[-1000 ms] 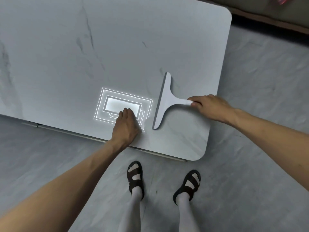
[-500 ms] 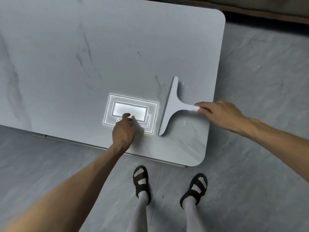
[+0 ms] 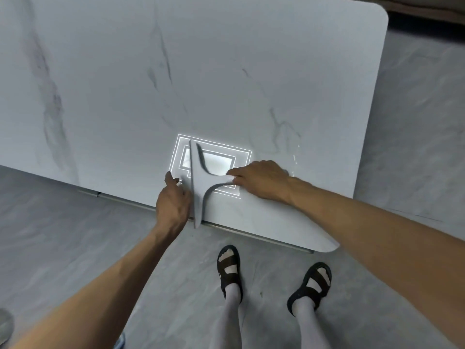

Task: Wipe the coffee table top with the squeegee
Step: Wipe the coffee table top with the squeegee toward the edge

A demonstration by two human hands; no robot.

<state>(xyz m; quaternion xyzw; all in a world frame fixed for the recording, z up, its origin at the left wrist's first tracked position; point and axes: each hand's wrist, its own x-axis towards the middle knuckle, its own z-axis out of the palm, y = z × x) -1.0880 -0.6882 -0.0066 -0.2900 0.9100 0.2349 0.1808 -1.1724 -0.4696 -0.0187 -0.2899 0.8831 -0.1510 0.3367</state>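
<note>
Right hand (image 3: 261, 181) closed round the handle end of the squeegee (image 3: 198, 183), fingers curled over it. Left hand (image 3: 173, 200) just beside the blade at the near edge of the tabletop (image 3: 226, 71), one digit raised. Other fingers partly behind the blade, so pinch, touch or mere rest on the surface not determinable.

Blade set roughly front to back across a bright reflection (image 3: 219, 163) of nested rectangles, near tip overhanging the near edge.

Progress, as a judgement: wiping under way, probably mid-stroke near the right-hand end. No film, streak or wet-dry boundary legible on the veined grey surface, hence wiped share unreadable. Pale specks (image 3: 295, 158) to the right of the right hand — possibly droplets, too small for certainty. Likely remaining: the broad expanse to the left and toward the far side.

Hidden or cut off:
- Left end of the tabletop, beyond the frame.
- Near right corner, largely under the right forearm.
- Contact line of blade on surface, concealed beneath the squeegee body.

Below, grey floor (image 3: 63, 235) and two sandalled feet (image 3: 230, 268).
</note>
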